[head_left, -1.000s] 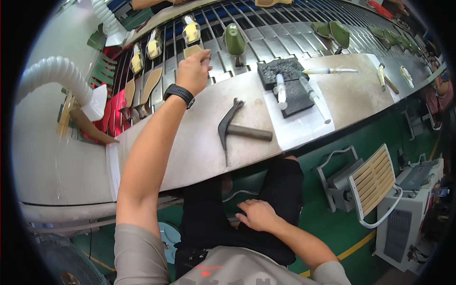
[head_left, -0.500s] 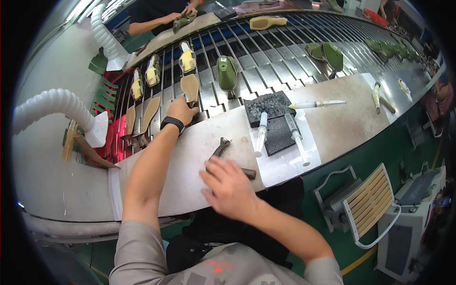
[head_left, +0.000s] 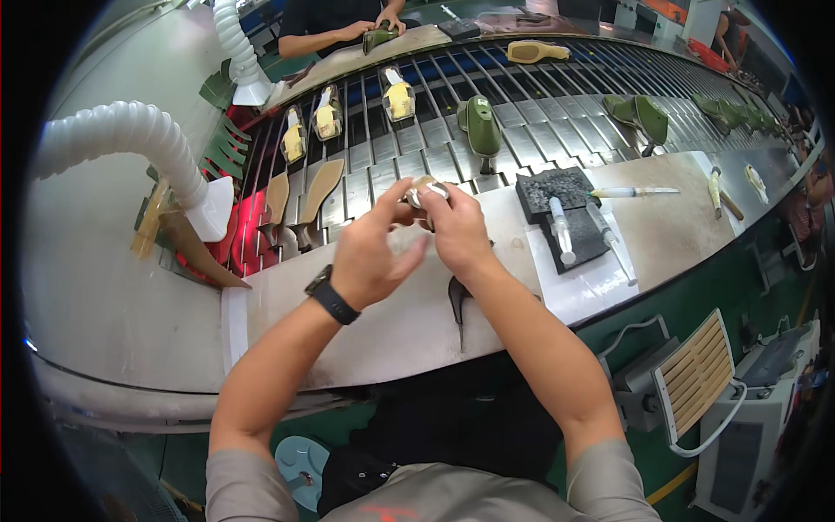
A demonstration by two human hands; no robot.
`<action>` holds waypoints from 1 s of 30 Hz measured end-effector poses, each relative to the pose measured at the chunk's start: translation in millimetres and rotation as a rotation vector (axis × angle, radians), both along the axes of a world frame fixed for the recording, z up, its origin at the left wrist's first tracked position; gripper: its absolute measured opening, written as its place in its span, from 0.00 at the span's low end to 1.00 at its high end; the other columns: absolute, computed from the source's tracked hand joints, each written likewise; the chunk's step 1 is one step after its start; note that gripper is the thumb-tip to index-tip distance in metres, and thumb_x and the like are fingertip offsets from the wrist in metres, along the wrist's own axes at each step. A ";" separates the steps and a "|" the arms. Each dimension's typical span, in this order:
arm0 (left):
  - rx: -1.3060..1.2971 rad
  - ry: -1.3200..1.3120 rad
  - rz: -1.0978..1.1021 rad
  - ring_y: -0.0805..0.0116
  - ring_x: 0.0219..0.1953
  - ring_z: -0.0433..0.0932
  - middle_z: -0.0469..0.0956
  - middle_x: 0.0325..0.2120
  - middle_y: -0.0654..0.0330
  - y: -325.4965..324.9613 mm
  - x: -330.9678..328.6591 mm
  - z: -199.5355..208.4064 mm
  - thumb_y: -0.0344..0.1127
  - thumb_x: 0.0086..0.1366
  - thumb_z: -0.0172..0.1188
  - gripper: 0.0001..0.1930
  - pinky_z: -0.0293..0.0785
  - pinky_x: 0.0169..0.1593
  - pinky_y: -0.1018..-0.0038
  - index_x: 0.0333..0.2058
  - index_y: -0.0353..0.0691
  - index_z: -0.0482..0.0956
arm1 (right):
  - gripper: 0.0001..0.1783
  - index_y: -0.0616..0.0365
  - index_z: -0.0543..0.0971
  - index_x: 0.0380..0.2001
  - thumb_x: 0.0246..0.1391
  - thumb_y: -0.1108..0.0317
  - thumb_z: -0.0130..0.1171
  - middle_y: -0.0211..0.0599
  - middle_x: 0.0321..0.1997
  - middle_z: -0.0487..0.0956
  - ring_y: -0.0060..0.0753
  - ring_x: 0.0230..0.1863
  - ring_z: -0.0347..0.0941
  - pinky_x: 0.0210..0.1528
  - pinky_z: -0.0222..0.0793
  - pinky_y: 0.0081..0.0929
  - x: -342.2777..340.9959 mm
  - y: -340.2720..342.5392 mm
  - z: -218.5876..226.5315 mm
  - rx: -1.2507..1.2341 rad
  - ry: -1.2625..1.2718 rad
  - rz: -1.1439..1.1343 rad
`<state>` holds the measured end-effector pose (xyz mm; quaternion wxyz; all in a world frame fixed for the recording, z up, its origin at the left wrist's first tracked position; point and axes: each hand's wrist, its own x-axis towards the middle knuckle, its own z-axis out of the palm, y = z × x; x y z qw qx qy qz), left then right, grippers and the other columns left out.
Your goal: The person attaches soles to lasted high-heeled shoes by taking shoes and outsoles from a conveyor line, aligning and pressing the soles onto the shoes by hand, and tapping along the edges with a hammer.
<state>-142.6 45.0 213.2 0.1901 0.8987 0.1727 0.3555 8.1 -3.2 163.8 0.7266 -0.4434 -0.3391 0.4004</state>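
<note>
A tan shoe sole (head_left: 424, 186) is held up over the near edge of the slatted conveyor, seen nearly end-on and partly hidden by fingers. My right hand (head_left: 458, 228) grips it from the right, the thumb on top. From the left, the fingers of my left hand (head_left: 372, 248) curl against it while the thumb stays apart. Below my right forearm lies a hammer (head_left: 458, 304) on the worktop, partly covered. Two more tan soles with heels, one nearer sole (head_left: 277, 198) and one longer sole (head_left: 322, 190), rest on the conveyor to the left.
Green shoe uppers, such as one upper (head_left: 481, 130), and yellow-padded pieces (head_left: 399, 97) sit on the conveyor (head_left: 531, 130). Syringes (head_left: 561, 233) lie on a black block (head_left: 574, 248) at right. White ducts (head_left: 130, 148) stand left. Across the conveyor, another person's hands (head_left: 370, 28) hold a green upper.
My left hand has lifted the sole off the conveyor and brought it rightward. My right hand has risen from above the hammer to grip it. The view has shifted, moving the scene rightward.
</note>
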 end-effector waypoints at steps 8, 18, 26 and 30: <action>-0.255 0.053 0.387 0.55 0.48 0.86 0.85 0.47 0.45 221.2 75.1 -59.9 0.41 0.63 0.72 0.35 0.81 0.54 0.64 0.63 0.28 0.70 | 0.18 0.67 0.78 0.50 0.67 0.62 0.62 0.42 0.39 0.83 0.29 0.42 0.79 0.46 0.75 0.32 -0.4 -18.4 -19.6 -0.056 -0.143 0.026; -0.157 0.382 1.033 0.35 0.67 0.70 0.68 0.66 0.35 406.4 248.0 -130.3 0.62 0.51 0.79 0.58 0.70 0.68 0.46 0.72 0.38 0.58 | 0.32 0.65 0.70 0.60 0.62 0.59 0.70 0.47 0.46 0.78 0.39 0.48 0.76 0.55 0.72 0.36 0.1 -25.9 1.2 -0.266 -0.147 0.089; -0.535 0.054 0.422 0.54 0.53 0.82 0.82 0.52 0.42 407.3 96.3 -89.9 0.41 0.51 0.73 0.40 0.77 0.57 0.62 0.61 0.29 0.72 | 0.30 0.64 0.73 0.58 0.58 0.59 0.70 0.50 0.42 0.81 0.44 0.44 0.79 0.51 0.75 0.38 -13.1 -19.5 5.5 -0.247 -0.307 0.080; -0.294 0.015 0.336 0.47 0.57 0.79 0.79 0.55 0.39 214.1 21.5 -26.7 0.39 0.52 0.74 0.45 0.72 0.63 0.60 0.67 0.29 0.68 | 0.25 0.65 0.77 0.52 0.56 0.62 0.73 0.37 0.40 0.83 0.26 0.42 0.79 0.47 0.76 0.31 -3.1 -24.0 -15.0 -0.237 -0.379 -0.042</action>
